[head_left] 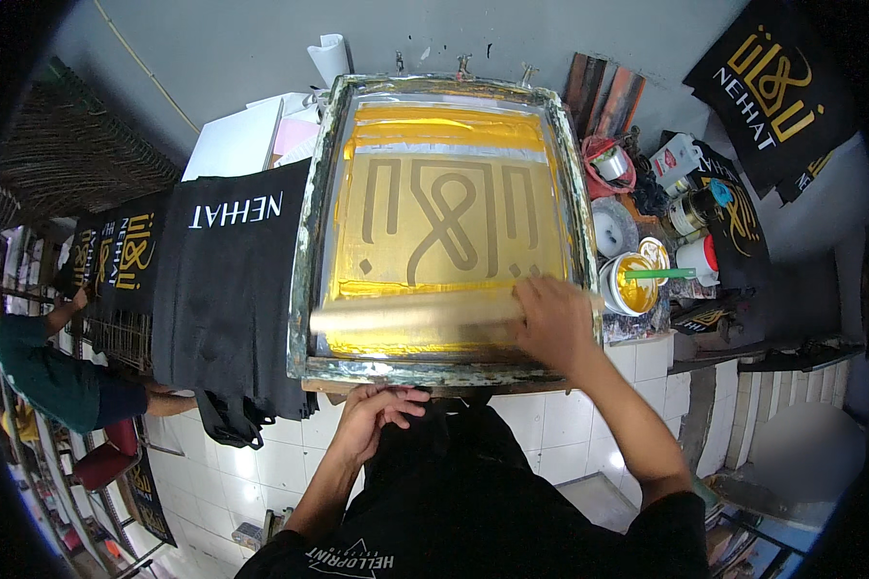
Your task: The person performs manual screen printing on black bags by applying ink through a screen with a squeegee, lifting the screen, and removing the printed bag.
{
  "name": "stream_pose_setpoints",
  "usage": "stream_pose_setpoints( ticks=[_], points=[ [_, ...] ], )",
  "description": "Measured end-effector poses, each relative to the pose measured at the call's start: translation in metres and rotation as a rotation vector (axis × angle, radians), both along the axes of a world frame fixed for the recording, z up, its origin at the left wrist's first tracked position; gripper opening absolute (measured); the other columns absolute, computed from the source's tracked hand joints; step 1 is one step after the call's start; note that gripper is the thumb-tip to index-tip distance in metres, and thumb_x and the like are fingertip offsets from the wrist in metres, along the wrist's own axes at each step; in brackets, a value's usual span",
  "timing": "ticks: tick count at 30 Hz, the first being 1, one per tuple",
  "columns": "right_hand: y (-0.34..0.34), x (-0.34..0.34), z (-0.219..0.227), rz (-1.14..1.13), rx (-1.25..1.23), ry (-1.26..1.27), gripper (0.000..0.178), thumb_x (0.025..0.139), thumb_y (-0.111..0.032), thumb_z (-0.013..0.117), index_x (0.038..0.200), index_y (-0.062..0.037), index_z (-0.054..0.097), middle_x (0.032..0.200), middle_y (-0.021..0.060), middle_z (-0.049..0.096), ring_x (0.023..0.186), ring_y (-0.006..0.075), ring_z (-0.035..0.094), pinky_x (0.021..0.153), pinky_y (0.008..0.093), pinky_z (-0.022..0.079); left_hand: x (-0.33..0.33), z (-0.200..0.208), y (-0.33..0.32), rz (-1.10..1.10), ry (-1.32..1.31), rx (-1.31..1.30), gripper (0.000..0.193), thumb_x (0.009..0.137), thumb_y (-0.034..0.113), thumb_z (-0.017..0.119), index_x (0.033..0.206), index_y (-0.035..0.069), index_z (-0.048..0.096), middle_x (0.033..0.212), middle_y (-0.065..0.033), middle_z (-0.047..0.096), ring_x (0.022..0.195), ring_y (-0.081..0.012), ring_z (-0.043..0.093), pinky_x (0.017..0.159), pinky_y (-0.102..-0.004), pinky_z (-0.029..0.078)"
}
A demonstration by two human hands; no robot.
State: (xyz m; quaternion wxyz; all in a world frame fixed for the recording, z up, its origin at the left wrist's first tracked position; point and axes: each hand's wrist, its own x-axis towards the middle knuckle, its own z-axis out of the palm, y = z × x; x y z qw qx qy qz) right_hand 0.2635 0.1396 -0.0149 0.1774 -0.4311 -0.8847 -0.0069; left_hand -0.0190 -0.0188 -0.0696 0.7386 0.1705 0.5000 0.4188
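Observation:
A silk-screen frame (297, 270) with a paint-stained rim lies in front of me. Its mesh (396, 236) bears a looping stencil design, with yellow ink (444, 125) thick along the far end and more at the near end. Motion blurs my right hand (550, 323), which is closed round the right part of a long wooden squeegee (415, 318). The squeegee lies across the near part of the mesh, below the design. My left hand (381, 415) is just below the frame's near edge, fingers loosely bent and apart, with nothing visible in it.
Black printed bags (227, 280) are stacked left of the frame. At right stand an ink tub (628, 289) with a green-handled tool (661, 274), plus several jars. More printed bags (772, 82) hang at the upper right. A person (53, 372) is at the far left.

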Motion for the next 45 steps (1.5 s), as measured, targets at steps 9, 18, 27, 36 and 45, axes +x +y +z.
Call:
stream_pose_setpoints(
  ticks=[9, 18, 27, 36, 45],
  points=[
    [0.221, -0.04, 0.021, -0.159, -0.167, -0.151, 0.039, 0.084, -0.041, 0.076, 0.105, -0.008, 0.073, 0.099, 0.019, 0.075, 0.095, 0.037, 0.072, 0.085, 0.0499, 0.055, 0.001, 0.013, 0.007, 0.159, -0.294, -0.232, 0.042, 0.093, 0.005, 0.05, 0.13, -0.016, 0.052, 0.129, -0.0331, 0.063, 0.124, -0.0398, 0.064, 0.103, -0.0489, 0.055],
    [0.276, -0.038, 0.023, -0.163, 0.009, -0.036, 0.042, 0.082, -0.047, 0.078, 0.096, -0.0078, 0.072, 0.094, 0.0156, 0.075, 0.093, 0.0362, 0.072, 0.08, 0.048, 0.056, -0.044, 0.031, 0.023, -0.289, -0.2, -0.183, 0.048, 0.106, 0.027, 0.044, 0.13, -0.012, 0.06, 0.123, -0.031, 0.069, 0.113, -0.0402, 0.07, 0.098, -0.0469, 0.057],
    [0.24, -0.032, -0.017, -0.066, 0.07, -0.003, 0.034, 0.072, -0.017, 0.083, 0.096, -0.006, 0.062, 0.091, 0.0145, 0.069, 0.087, 0.0359, 0.068, 0.073, 0.0475, 0.053, -0.073, 0.09, 0.217, 0.034, 1.242, 1.008, 0.036, 0.089, 0.008, 0.074, 0.123, 0.001, 0.066, 0.126, -0.0171, 0.068, 0.124, -0.0341, 0.063, 0.105, -0.047, 0.048],
    [0.326, -0.046, 0.026, -0.155, 0.001, -0.087, 0.038, 0.08, -0.037, 0.081, 0.095, -0.0047, 0.07, 0.085, 0.0182, 0.073, 0.083, 0.0381, 0.072, 0.074, 0.0496, 0.055, -0.084, 0.096, 0.451, -0.481, 1.641, 1.25, 0.028, 0.083, 0.014, 0.075, 0.109, 0.002, 0.071, 0.101, -0.019, 0.073, 0.097, -0.0385, 0.069, 0.089, -0.0481, 0.052],
    [0.35, -0.062, 0.023, -0.392, -0.153, -0.295, 0.073, 0.072, -0.077, 0.073, 0.096, -0.0084, 0.079, 0.086, 0.0176, 0.076, 0.083, 0.0359, 0.075, 0.076, 0.0478, 0.058, -0.089, 0.086, 0.486, -0.549, 1.658, 0.985, 0.028, 0.085, 0.029, 0.076, 0.1, 0.005, 0.075, 0.085, -0.0203, 0.073, 0.087, -0.0409, 0.07, 0.084, -0.0493, 0.054]
  ],
)
